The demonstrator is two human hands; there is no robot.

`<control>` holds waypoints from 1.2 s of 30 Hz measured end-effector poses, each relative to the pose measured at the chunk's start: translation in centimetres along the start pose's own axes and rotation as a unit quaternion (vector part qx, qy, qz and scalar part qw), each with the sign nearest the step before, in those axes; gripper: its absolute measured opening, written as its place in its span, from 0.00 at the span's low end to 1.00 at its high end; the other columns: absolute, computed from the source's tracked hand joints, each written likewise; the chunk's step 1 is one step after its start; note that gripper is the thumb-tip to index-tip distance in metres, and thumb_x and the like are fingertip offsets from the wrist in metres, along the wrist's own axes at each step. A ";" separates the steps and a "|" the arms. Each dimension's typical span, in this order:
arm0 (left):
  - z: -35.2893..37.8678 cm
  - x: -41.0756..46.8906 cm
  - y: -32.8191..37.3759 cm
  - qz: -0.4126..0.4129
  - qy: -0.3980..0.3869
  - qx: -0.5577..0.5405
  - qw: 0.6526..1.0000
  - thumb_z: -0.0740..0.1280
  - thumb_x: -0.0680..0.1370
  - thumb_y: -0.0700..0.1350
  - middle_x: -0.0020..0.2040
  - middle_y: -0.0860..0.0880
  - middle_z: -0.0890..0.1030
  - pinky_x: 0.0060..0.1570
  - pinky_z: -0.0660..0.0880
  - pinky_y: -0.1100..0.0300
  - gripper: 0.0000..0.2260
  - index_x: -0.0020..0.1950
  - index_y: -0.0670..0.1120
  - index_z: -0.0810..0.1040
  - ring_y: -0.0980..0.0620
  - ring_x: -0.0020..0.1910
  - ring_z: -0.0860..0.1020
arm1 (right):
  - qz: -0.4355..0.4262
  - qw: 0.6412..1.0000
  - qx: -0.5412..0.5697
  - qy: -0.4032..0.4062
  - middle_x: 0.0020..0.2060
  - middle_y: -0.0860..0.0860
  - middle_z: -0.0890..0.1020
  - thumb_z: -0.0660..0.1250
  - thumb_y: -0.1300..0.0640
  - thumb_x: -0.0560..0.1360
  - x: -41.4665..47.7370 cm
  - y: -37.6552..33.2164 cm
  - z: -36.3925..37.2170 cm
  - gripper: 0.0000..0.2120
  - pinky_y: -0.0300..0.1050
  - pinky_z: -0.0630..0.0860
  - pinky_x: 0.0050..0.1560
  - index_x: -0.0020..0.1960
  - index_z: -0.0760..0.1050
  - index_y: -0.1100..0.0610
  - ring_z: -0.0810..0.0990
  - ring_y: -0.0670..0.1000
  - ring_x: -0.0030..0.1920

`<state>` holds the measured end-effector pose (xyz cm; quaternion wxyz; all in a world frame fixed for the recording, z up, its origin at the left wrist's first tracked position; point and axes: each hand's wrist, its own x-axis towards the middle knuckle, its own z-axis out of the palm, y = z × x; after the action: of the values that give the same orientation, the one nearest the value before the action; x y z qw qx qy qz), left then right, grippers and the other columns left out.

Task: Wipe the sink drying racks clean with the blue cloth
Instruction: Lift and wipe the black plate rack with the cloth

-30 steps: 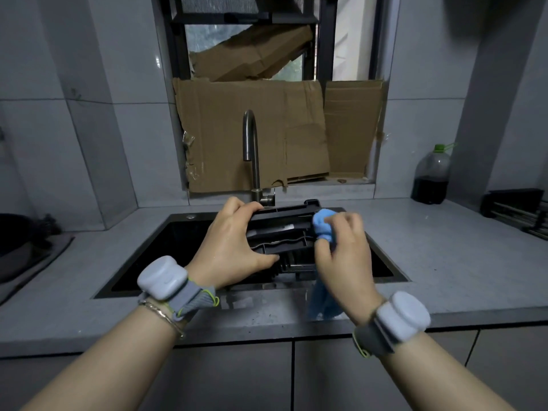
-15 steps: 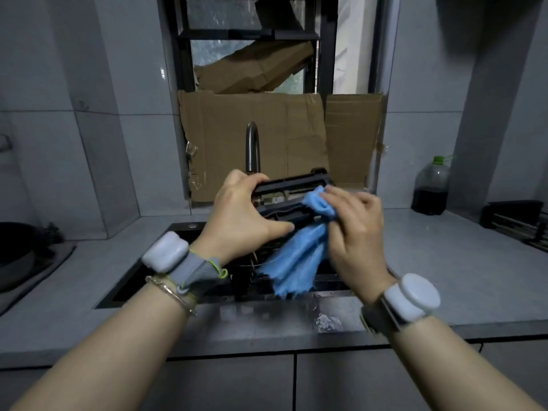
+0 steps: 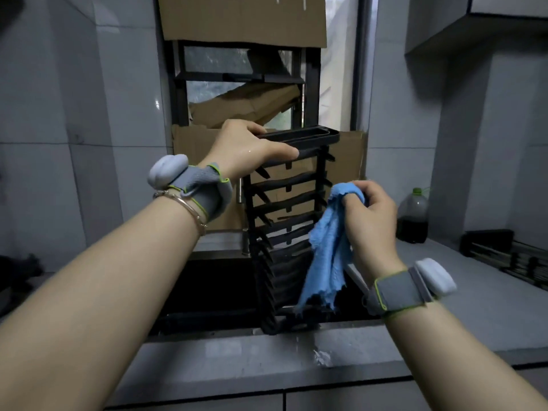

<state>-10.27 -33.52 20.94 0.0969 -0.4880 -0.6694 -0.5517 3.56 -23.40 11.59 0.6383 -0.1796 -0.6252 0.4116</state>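
The left hand (image 3: 249, 149) is clamped on the top bar of the black drying rack (image 3: 284, 203), fingers curled over it and thumb along the front. The rack hangs upright, its slats stepping down one below another. Its lower end reaches the front rim of the sink (image 3: 213, 286); whether it rests there I cannot tell. The right hand (image 3: 370, 221) pinches the blue cloth (image 3: 326, 256) in curled fingers, just beside the rack's right edge. The loose cloth drapes down across the lower slats on that side.

The sink sits in the grey worktop (image 3: 444, 315). Left of the rack, the sink's dark basin lies open. A small wet patch (image 3: 321, 357) shines on the worktop's front edge, below the rack. At the worktop's far right edge lies a second dark rack (image 3: 504, 256), well apart from the hands. A bottle (image 3: 412, 218) of dark liquid stands at the back right corner. Cardboard (image 3: 243, 19) covers the window behind the rack.
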 end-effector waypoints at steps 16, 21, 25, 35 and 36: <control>-0.2 1.8 0.6 -0.034 -0.031 -0.051 0.998 0.78 0.54 0.60 0.56 0.48 0.75 0.60 0.74 0.50 0.36 0.56 0.45 0.73 0.51 0.55 0.75 | -0.162 0.985 -0.059 0.022 0.41 0.49 0.77 0.63 0.70 0.71 0.0 -3.1 6.4 0.10 0.35 0.68 0.43 0.48 0.75 0.59 0.74 0.47 0.41; 1.3 1.3 -1.8 -0.056 -0.015 -0.195 0.979 0.77 0.61 0.58 0.60 0.47 0.75 0.58 0.73 0.60 0.43 0.69 0.41 0.66 0.53 0.56 0.76 | -0.196 0.968 -0.100 -0.117 0.54 0.59 0.78 0.59 0.67 0.75 -1.1 -3.7 8.4 0.14 0.48 0.69 0.58 0.60 0.72 0.64 0.74 0.57 0.56; 1.2 1.4 -2.7 -0.033 -0.008 -0.208 0.977 0.70 0.53 0.68 0.61 0.47 0.76 0.62 0.73 0.54 0.47 0.66 0.45 0.69 0.51 0.58 0.76 | -0.208 0.918 -0.262 -0.214 0.58 0.54 0.75 0.59 0.60 0.75 0.2 -3.6 8.0 0.17 0.56 0.48 0.72 0.63 0.63 0.60 0.68 0.52 0.63; 2.6 2.7 -4.2 -0.025 0.021 -0.221 0.975 0.70 0.69 0.61 0.52 0.48 0.76 0.45 0.73 0.62 0.27 0.61 0.48 0.70 0.53 0.48 0.76 | -0.310 0.744 -0.559 -0.192 0.54 0.52 0.78 0.50 0.38 0.77 3.0 -4.1 4.8 0.24 0.54 0.59 0.63 0.57 0.71 0.56 0.73 0.53 0.57; 2.7 2.6 -4.4 -0.035 0.022 -0.218 0.975 0.70 0.65 0.65 0.56 0.47 0.76 0.50 0.75 0.59 0.34 0.64 0.49 0.68 0.51 0.52 0.76 | -0.302 0.739 -0.575 -0.179 0.55 0.53 0.78 0.50 0.40 0.77 3.0 -4.2 4.7 0.23 0.54 0.59 0.63 0.57 0.71 0.56 0.73 0.54 0.58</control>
<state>-13.80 -29.51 18.85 -0.0167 -0.4613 -0.5474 -0.6981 -0.01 -24.98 17.38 0.3806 -0.2369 -0.8674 -0.2161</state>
